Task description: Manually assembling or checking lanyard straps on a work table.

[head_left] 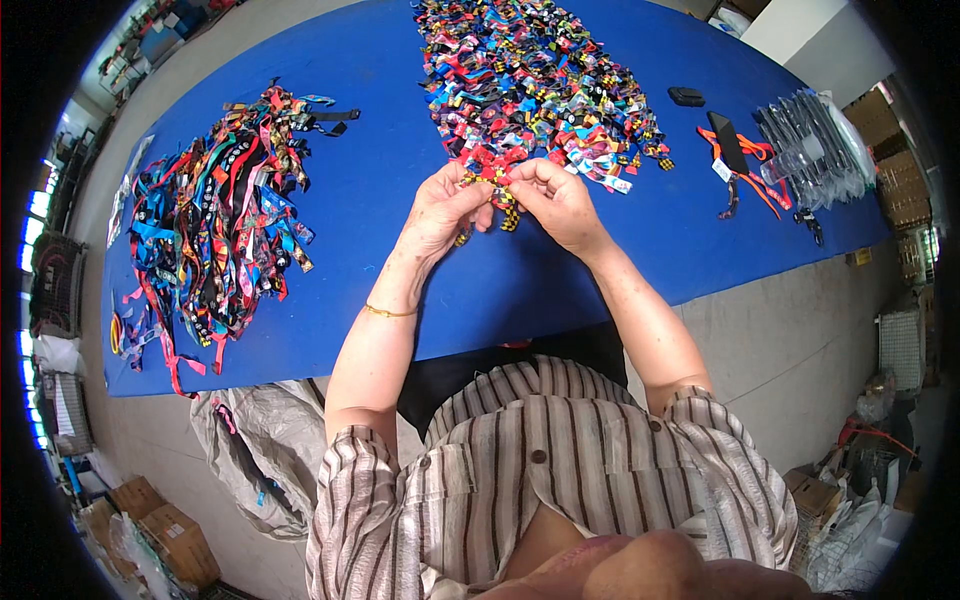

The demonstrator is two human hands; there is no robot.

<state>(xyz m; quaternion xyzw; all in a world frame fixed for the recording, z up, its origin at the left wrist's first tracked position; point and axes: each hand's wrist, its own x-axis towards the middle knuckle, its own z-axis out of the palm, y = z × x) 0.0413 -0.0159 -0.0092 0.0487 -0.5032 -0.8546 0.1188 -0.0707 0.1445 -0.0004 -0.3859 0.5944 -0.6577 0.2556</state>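
Observation:
Just in front of the large heap, both my hands pinch a red ribbon bow (493, 165) with yellow-and-black checked tails. My left hand (445, 212) has thumb and fingers closed on its left side; my right hand (562, 207) grips the right side. The fingers partly hide how the ribbon is folded. Beyond my hands lies the heap of many-coloured ribbon bows (520, 85), spreading to the far side of the blue table (370, 190). On the left a pile of long patterned straps (220, 215) is spread out, some ends hanging over the near edge.
At the right are clear plastic packets (815, 150), an orange harness (765, 188), a black phone-like slab (728, 143) and a small black case (686, 96). Below the table's left edge sits a pale sack (260, 450). Cardboard boxes (180, 543) stand on the floor.

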